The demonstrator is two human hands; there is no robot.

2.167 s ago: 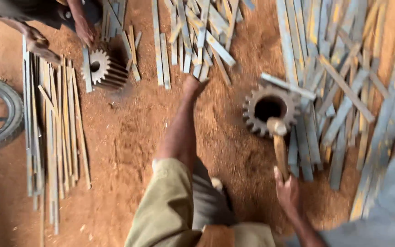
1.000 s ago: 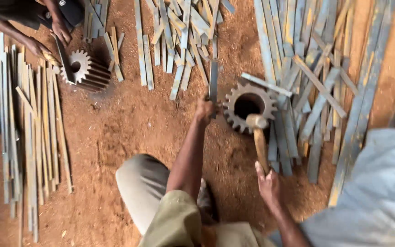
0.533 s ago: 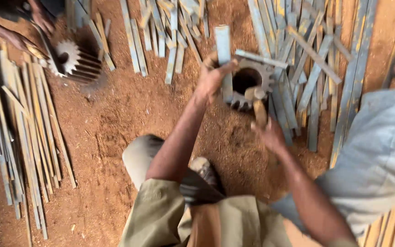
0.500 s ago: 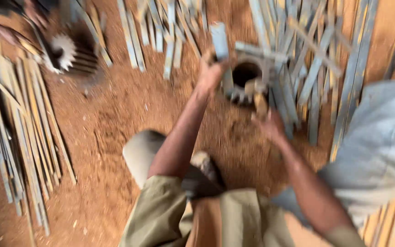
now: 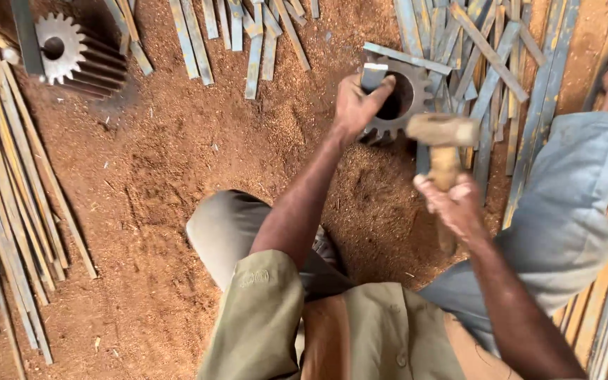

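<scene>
Flat grey metal strip point(image 5: 373, 74) stands upright on big toothed steel gear point(image 5: 404, 102) on red dirt floor point(image 5: 177, 162), left hand point(image 5: 355, 105) fingers clamped steadying it; right hand point(image 5: 452, 204) fist gripping raised wooden-handled hammer point(image 5: 443, 137) above.

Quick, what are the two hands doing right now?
Left hand: closed on a flat metal strip held at the big gear.
Right hand: closed around the handle of a hammer.

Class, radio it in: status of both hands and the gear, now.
Left hand grips metal strip on gear. Right hand grips hammer, raised. Loose strips crowd the gear.
</scene>
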